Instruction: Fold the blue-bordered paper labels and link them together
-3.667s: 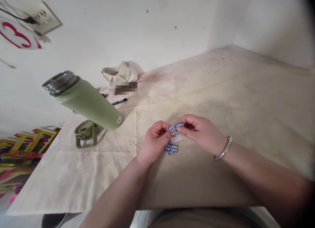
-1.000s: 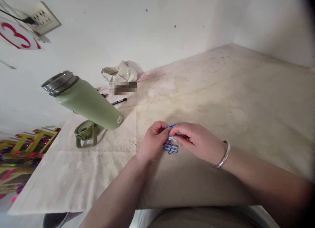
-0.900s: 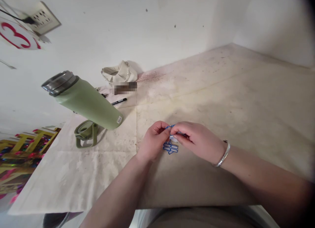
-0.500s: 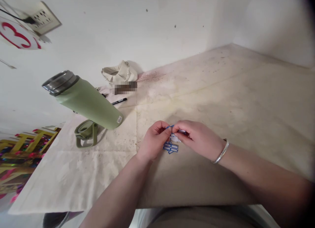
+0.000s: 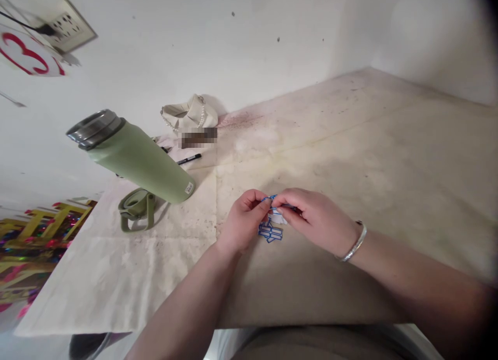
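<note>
A person's left hand (image 5: 244,219) and right hand (image 5: 318,215) are pinching small blue-edged pieces (image 5: 274,196), tip nearly to tip, over the bench (image 5: 334,292) toward its near edge. Similar blue-bordered slips (image 5: 271,233) are lying in a pile just below. Near the left edge, a green bottle (image 5: 140,160) is standing, its sticker (image 5: 189,188) too small for me to read; a wall sign (image 5: 29,54) is showing a red, 3-like shape.

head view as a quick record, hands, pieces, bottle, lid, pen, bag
left hand: pinching small blue-edged pieces
right hand: fingers closed on blue-edged pieces, partly hidden
loose cluster: similar pieces, on the table
bottle: green, steel mouth uncovered
lid: green, beside bottle
pen: black, near bottle
bag: cream, beaded, by the wall
</note>
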{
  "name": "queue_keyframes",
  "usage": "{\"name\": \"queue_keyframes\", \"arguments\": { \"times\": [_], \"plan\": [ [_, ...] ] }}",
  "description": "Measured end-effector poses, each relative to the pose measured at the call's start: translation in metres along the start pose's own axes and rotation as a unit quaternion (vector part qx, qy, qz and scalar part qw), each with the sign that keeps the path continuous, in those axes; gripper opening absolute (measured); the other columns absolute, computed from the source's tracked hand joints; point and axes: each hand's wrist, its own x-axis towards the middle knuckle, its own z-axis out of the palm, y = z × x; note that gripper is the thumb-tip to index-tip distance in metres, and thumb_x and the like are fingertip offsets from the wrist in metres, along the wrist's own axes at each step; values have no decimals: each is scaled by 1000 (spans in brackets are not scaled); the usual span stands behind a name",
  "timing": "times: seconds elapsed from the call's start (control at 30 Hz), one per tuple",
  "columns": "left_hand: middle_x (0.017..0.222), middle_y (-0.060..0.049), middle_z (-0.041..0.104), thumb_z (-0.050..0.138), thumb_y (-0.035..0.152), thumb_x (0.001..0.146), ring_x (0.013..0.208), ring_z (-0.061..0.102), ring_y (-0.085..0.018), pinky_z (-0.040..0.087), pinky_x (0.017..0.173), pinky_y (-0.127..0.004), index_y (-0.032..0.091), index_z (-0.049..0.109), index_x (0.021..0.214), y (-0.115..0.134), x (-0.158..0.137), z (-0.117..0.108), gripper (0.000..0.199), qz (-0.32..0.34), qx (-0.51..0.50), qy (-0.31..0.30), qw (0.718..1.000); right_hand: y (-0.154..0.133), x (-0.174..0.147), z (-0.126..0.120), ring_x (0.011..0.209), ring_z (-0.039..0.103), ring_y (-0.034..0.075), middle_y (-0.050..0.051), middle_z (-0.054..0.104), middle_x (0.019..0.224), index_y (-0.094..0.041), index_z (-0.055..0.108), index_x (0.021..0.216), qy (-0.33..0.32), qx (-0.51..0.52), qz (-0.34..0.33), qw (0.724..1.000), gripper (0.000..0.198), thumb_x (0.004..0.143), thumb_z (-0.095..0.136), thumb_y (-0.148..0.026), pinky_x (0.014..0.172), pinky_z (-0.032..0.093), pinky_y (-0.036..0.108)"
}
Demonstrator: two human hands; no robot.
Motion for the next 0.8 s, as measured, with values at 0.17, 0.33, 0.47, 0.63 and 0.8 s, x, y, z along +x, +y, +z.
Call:
{"name": "queue_keyframes", "arguments": {
  "times": [0.17, 0.33, 0.47, 0.63, 0.8],
  "plan": [
    [56, 5, 48, 61, 32, 78, 52, 41, -6, 31, 49, -18, 15, 53, 75, -1, 0, 0, 18, -8, 8, 4, 1000, -2, -2, -2, 74, 57, 12, 1, 65, 83, -18, 59, 86, 14, 2, -25, 1000, 13, 87, 47, -14, 67, 42, 25],
    [56, 5, 48, 61, 32, 78, 52, 41, -6, 31, 48, -18, 16, 54, 76, -2, 2, -1, 18, -12, 24, 8, 1000, -5, -2, -4, 73, 57, 12, 1, 65, 80, -18, 59, 84, 29, -5, -49, 998, 12, 86, 48, -13, 66, 41, 24],
    [57, 5, 48, 61, 34, 78, 52, 42, -7, 32, 49, -19, 16, 54, 76, -6, 2, -2, 19, -4, 17, -7, 1000, -6, -1, -3, 73, 56, 13, 1, 65, 79, -18, 59, 83, 25, -18, -54, 998, 11, 86, 49, -13, 67, 41, 25],
    [60, 4, 51, 62, 34, 78, 54, 43, -7, 32, 50, -19, 16, 54, 76, -7, 1, -1, 19, -6, 1, -21, 1000, -2, 1, 0, 75, 57, 14, 1, 66, 83, -19, 59, 85, -2, -16, -20, 1000, 11, 85, 49, -13, 68, 41, 26],
    [61, 4, 50, 62, 33, 79, 54, 43, -6, 33, 51, -19, 16, 55, 76, -4, 0, 0, 19, 0, -7, -36, 999, -2, 0, 0, 64, 54, 11, -1, 63, 75, -19, 55, 81, -8, -16, 20, 1000, 8, 82, 50, -13, 59, 38, 24]
  ]
}}
